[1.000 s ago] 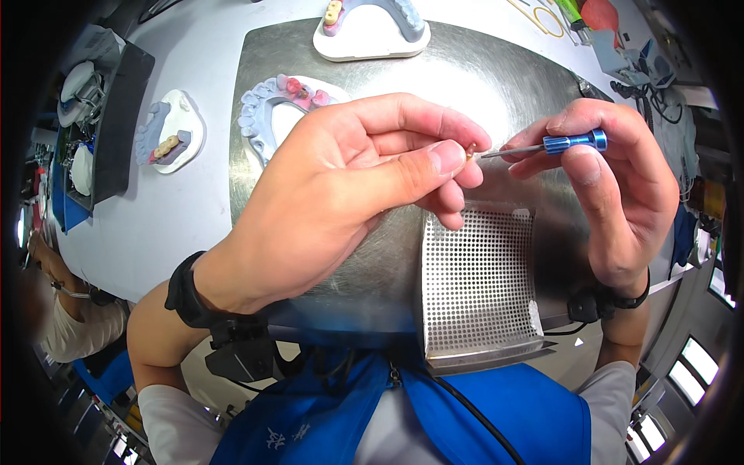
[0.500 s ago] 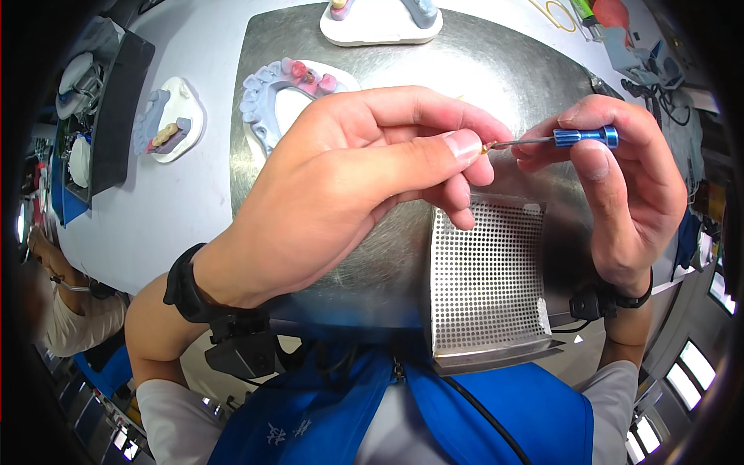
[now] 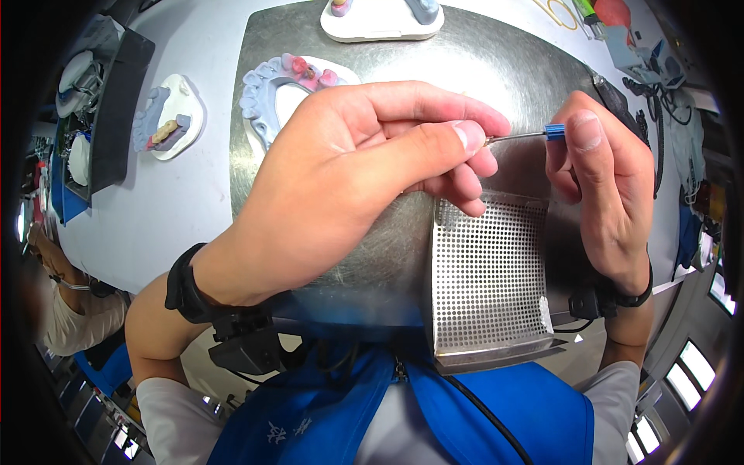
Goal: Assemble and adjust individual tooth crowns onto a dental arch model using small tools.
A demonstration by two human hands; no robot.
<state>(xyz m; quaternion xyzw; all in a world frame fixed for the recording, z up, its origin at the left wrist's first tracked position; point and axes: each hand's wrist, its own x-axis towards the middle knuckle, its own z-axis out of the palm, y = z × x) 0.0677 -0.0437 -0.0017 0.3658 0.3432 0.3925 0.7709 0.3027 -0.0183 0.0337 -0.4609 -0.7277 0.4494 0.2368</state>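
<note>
Between thumb and forefinger, my left hand [image 3: 364, 163] pinches a very small part, mostly hidden by the fingertips. A small screwdriver [image 3: 555, 132] with a blue handle and a thin metal shaft lies level, its tip meeting that part. My right hand [image 3: 608, 178] is closed round the handle, thumb on the near side, so most of the handle is covered. Just beyond my left hand, a grey dental model [image 3: 260, 97] with pink areas on some teeth rests on the metal plate [image 3: 496, 54]. Below both hands is a perforated metal tray [image 3: 490, 271].
At far left, a smaller dental model [image 3: 184, 116] on a white base stands near a dark open bin [image 3: 116, 108] of parts. Another white model base [image 3: 380, 27] sits at the far edge. Cables and tools [image 3: 647, 70] crowd the far right. Someone's arm [image 3: 66, 271] shows at left.
My right thumb and fingers have rolled round the screwdriver handle, covering more of it. My left hand keeps its pinch, nearly unmoved.
</note>
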